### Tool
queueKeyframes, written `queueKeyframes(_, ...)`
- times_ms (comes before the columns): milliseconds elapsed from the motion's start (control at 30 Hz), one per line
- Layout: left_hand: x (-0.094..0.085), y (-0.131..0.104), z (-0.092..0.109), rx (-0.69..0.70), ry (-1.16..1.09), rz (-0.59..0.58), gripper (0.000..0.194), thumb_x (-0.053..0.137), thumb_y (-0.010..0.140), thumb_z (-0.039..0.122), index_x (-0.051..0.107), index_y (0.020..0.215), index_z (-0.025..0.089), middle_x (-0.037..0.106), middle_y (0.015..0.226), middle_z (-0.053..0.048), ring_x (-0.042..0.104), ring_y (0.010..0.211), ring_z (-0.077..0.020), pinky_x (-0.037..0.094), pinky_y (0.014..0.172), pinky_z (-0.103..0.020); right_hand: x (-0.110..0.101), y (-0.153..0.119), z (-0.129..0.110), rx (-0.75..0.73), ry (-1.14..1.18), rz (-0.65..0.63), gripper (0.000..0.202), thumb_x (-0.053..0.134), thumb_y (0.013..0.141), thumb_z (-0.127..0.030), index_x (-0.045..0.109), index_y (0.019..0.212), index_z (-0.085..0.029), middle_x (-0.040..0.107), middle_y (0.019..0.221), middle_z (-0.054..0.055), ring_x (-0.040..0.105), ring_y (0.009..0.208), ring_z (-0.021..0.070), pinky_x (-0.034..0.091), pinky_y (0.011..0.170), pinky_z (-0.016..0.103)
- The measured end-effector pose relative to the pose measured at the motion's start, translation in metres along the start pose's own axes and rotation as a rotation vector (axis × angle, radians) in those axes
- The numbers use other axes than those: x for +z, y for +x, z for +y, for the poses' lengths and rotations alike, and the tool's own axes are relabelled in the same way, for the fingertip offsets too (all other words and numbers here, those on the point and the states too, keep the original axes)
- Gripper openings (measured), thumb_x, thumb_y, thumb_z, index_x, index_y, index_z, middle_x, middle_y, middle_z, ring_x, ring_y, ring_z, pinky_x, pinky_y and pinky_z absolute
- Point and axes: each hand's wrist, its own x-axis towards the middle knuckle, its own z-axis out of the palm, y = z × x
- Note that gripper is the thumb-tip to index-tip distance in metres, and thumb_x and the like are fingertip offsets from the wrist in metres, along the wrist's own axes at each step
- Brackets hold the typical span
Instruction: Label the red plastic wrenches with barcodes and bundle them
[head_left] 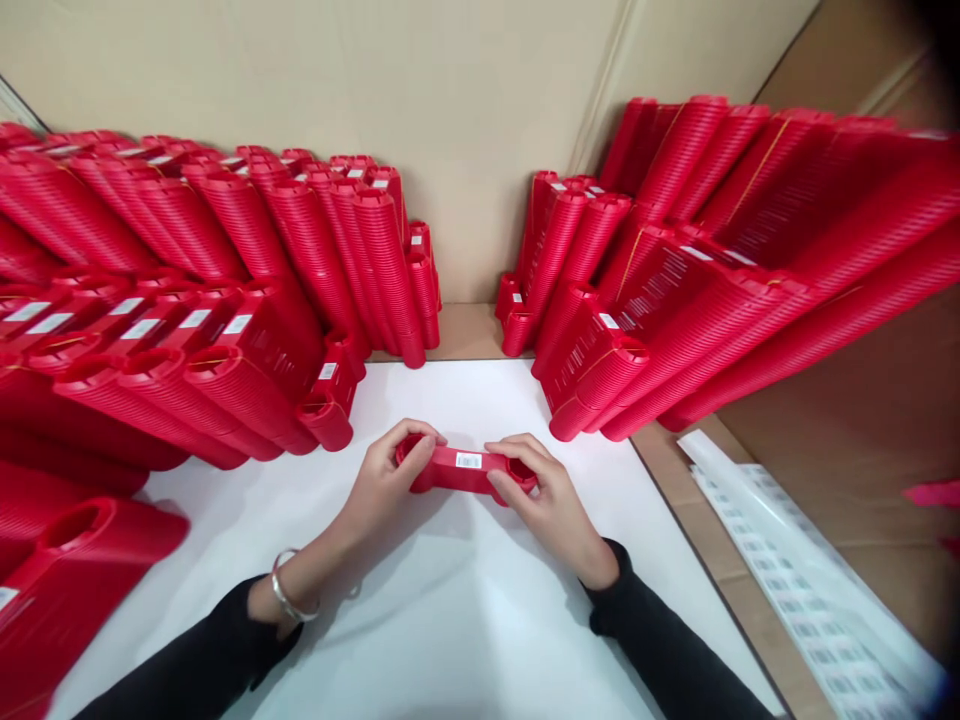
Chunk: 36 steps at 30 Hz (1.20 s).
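A red plastic piece (448, 474), with a round hollow end on each side and a flat bar between, is held level over the white tabletop. A small white barcode label (469, 460) sits on the middle of its bar. My left hand (396, 465) grips the left round end, thumb on the near side and fingers behind. The right round end is between the thumb and fingers of my right hand (534, 482). Whether it is one piece or a short stack of several, I cannot tell.
Tall stacks of the same red pieces (300, 250) line the left and back, some with white labels. More stacks (675, 300) lean along the right, several banded with yellow. Label sheets (787, 590) lie on cardboard at the right. Cardboard panels (450, 120) stand behind.
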Motion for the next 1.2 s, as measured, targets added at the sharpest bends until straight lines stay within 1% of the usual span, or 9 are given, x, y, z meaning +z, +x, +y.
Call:
queueKeyframes(200,0.006,-0.005,-0.006,-0.008,-0.044,0.042,0.019,0.05,0.092,0.036,0.059,0.087,0.02,0.061,0.081,0.0,0.055,0.073,-0.0146,0.044,0.065,-0.025,0.006,-0.006,0.012,0.032,0.198,0.071,0.031,0.058,0.092,-0.032,0.05,0.12,-0.024,0.063,0.103,0.005,0.063,0.093,0.0165,0.052,0.083,0.031)
queueKeyframes(400,0.004,-0.003,-0.007,0.072,0.017,-0.02,0.021,0.047,0.092,0.035,0.057,0.083,0.019,0.058,0.076,0.0,0.052,0.069,-0.015,0.043,0.063,-0.027,-0.017,0.009,-0.014,-0.226,-0.436,-0.149,0.027,0.062,0.09,-0.032,0.063,0.114,-0.02,0.059,0.123,0.012,0.053,0.115,0.0266,0.043,0.097,0.044)
queueKeyframes(533,0.005,-0.005,-0.013,0.064,-0.016,-0.024,0.021,0.047,0.094,0.039,0.055,0.092,0.019,0.059,0.082,-0.001,0.055,0.068,-0.0144,0.046,0.064,-0.028,-0.017,0.026,-0.04,-0.203,-0.747,-0.383,0.02,0.06,0.091,-0.026,0.067,0.108,-0.016,0.066,0.098,0.009,0.058,0.094,0.0237,0.043,0.089,0.043)
queueKeyframes(633,0.004,-0.005,-0.024,0.16,-0.052,0.004,0.034,0.051,0.092,0.046,0.046,0.116,0.021,0.062,0.097,-0.005,0.063,0.085,-0.0186,0.052,0.075,-0.034,-0.014,0.034,-0.049,-0.162,-0.772,-0.414,0.017,0.058,0.091,-0.021,0.068,0.103,-0.015,0.065,0.095,0.008,0.059,0.091,0.0222,0.044,0.083,0.038)
queueKeyframes(733,-0.002,0.0,-0.026,0.445,0.111,0.083,0.059,0.058,0.087,0.052,0.035,0.133,0.022,0.052,0.13,-0.016,0.053,0.121,-0.0276,0.048,0.095,-0.045,-0.017,0.038,-0.053,-0.154,-0.778,-0.405,0.018,0.055,0.093,-0.023,0.068,0.101,-0.014,0.065,0.093,0.008,0.059,0.09,0.0215,0.044,0.08,0.035)
queueKeyframes(833,-0.01,0.006,-0.009,0.718,0.514,0.121,0.057,0.066,0.085,0.043,0.042,0.133,0.023,0.043,0.141,-0.019,0.041,0.134,-0.0332,0.039,0.104,-0.053,-0.022,0.042,-0.057,-0.162,-0.823,-0.412,0.019,0.052,0.095,-0.022,0.068,0.095,-0.013,0.066,0.089,0.008,0.06,0.088,0.021,0.043,0.081,0.034)
queueKeyframes(1000,-0.013,0.019,0.038,0.921,0.987,0.015,0.024,0.055,0.095,0.027,0.058,0.117,0.018,0.067,0.117,-0.012,0.051,0.125,-0.0324,0.016,0.11,-0.066,-0.024,0.051,-0.068,-0.262,-0.957,-0.429,0.023,0.048,0.097,-0.022,0.068,0.092,-0.013,0.068,0.087,0.008,0.063,0.087,0.0212,0.042,0.083,0.036)
queueKeyframes(1100,-0.01,0.033,0.054,1.021,1.087,-0.098,0.02,0.044,0.098,0.018,0.064,0.093,0.014,0.071,0.085,-0.007,0.064,0.097,-0.0241,0.028,0.109,-0.056,-0.028,0.056,-0.078,-0.336,-1.023,-0.399,0.027,0.043,0.1,-0.025,0.066,0.092,-0.013,0.068,0.086,0.009,0.064,0.083,0.0206,0.041,0.077,0.034)
queueKeyframes(1200,-0.009,0.044,0.061,1.081,1.133,-0.183,0.026,0.041,0.093,0.007,0.062,0.079,0.014,0.065,0.069,-0.003,0.061,0.07,-0.0186,0.04,0.098,-0.044,-0.032,0.06,-0.088,-0.366,-1.095,-0.411,0.034,0.039,0.101,-0.03,0.065,0.086,-0.013,0.069,0.081,0.009,0.064,0.074,0.02,0.039,0.069,0.033)
